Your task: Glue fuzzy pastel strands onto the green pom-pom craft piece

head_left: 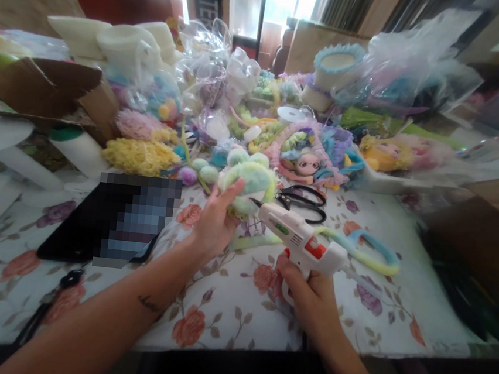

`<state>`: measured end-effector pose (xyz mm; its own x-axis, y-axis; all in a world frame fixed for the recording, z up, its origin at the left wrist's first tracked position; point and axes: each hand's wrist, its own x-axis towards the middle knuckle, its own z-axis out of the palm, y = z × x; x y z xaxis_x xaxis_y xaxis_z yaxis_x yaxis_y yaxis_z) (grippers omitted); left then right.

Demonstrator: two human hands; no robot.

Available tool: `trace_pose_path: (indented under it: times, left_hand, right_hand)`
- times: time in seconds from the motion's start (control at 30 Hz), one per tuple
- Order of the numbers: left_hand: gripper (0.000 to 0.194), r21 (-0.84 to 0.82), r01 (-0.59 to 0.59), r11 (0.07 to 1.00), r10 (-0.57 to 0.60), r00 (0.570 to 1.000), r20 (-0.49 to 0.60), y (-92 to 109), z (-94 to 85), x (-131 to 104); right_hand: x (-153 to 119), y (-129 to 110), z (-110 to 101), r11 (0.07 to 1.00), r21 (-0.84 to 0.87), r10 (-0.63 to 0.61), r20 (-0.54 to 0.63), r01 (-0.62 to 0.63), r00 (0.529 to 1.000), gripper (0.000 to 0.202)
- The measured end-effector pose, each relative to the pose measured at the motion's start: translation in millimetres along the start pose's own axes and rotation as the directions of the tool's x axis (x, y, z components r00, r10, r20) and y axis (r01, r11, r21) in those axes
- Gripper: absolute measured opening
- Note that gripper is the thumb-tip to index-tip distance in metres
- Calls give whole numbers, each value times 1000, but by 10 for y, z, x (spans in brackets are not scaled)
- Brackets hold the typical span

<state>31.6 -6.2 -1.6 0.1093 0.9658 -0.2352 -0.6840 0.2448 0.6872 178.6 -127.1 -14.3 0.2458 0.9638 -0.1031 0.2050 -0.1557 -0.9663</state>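
1. On my feed, L hand (217, 222) is clenched on the fluffy toy (261, 179), pale green/yellow w/ pom-poms on top.
2. Toy sits at the far end of that hand, just above the desk (258, 323); thumb lies across its front, other fingers mostly hidden behind.
3. R hand (312, 293) is wrapped round the grip of a white glue gun (289, 229), thumb up near the red part.
4. Gun's nozzle pts left at the toy's lower R side, v. close; can't tell if they touch.
5. So toy is up & left of R hand, gun btwn them.
6. Black scissors (312, 198) lie just R of toy, beyond the gun.
7. Blue/yellow fuzzy loop (386, 260) is R of the gun, partly behind it.
8. Tablet (69, 222) lies left of L hand, well apart from R hand.
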Motion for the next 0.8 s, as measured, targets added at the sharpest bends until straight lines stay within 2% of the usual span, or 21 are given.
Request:
trace_pose_path:
  times: [0.17,0.33,0.5,0.67,0.8]
  left_hand:
    - [47,-12,-13,1000,13,1000,6,4,19,-14]
    - [48,24,-12,1000,12,1000,7,12,25,-28]
    - [55,22,-16,1000,16,1000,9,-12,-2,-21]
    - [53,25,-28,999,28,1000,8,-17,-8,-10]
    - [49,25,-21,999,21,1000,3,-13,0,-14]
  right_hand:
    - [-12,-62,10,1000,-18,-7,-114,5,993,41]
    - [-39,-53,11,997,-59,33,-108,-40,994,36]
    - [1,74,3,993,-112,-58,-156,41,986,42]
    - [0,106,18,996,-91,-20,-59,14,998,42]
    - [-1,96,8,993,-111,-45,-128,30,991,45]
